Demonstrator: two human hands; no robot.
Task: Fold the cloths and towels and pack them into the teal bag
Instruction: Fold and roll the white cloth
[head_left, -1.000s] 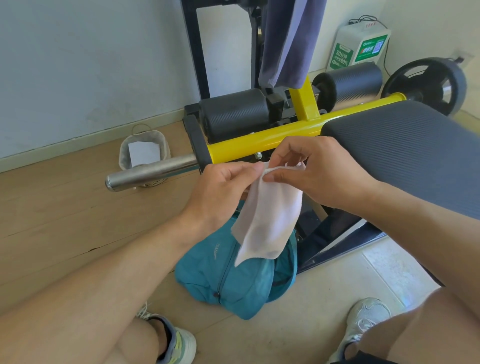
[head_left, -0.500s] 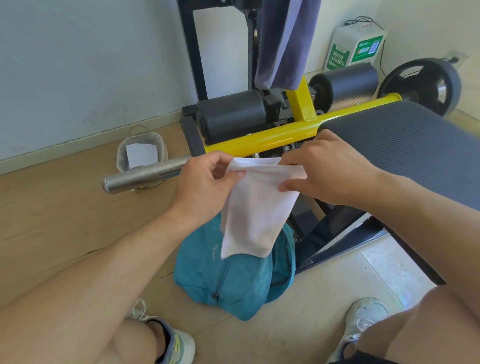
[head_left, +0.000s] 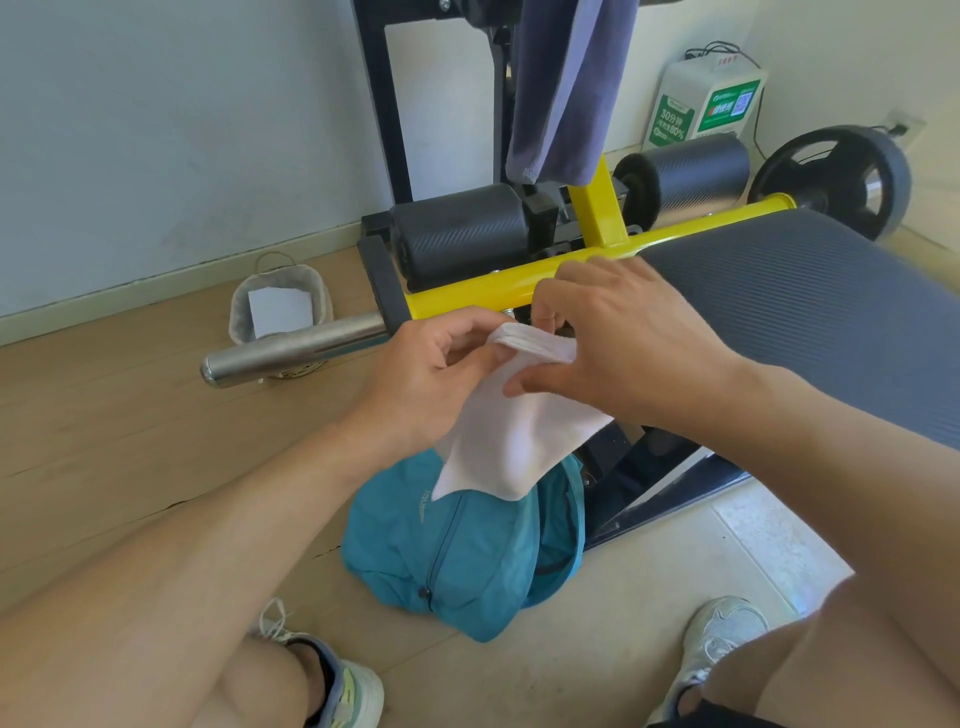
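From the head view, the person is bringing the two upper corners of the white cloth (head_left: 519, 441) back together: half a second ago it was being held spread wide between the hands, and now the top edge is sitting doubled, its layers showing as a stacked lip between the fingers. The left hand (head_left: 431, 374) is pinching that lip from the left, fingers curled round it, while the right hand (head_left: 618, 332) is closing in over the top, thumb lying flat along the cloth's front and fingertips nipping the folded edge; the hands are almost touching. That is looking like another fold going in, so the cloth is getting narrower and closer to bag size, though how many layers it has is hard to tell from this angle.

The cloth is hanging in the air directly above the teal bag (head_left: 457, 551), its lower corner dangling over the bag's top. The bag is slumping on the floor between the shoes; whether its mouth is open enough is not clear.

Around them, a purple towel (head_left: 566, 88) is draping from the black frame (head_left: 384, 104), probably still waiting its turn. The yellow bar (head_left: 483, 291) and steel sleeve (head_left: 291, 348) are running just behind the hands, the grey padded bench (head_left: 810, 322) is crowding the right forearm, and a small basket (head_left: 280, 312) is sitting by the wall
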